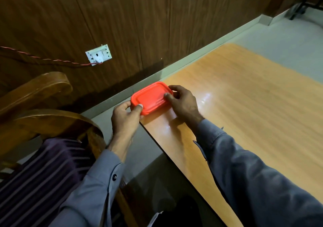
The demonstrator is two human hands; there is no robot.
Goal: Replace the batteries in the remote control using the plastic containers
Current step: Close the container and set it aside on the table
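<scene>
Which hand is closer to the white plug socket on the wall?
Left. The left hand grips the red container's end nearer the socket; the right hand grips the far end.

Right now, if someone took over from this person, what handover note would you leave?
Left hand grips the near-left end of the red-lidded container; right hand grips its right end.
The container sits at the corner of the wooden table, lid still on.
No remote or batteries are in view.
Done: container in hand.
Left: open it, find remote and batteries, swap them.
</scene>
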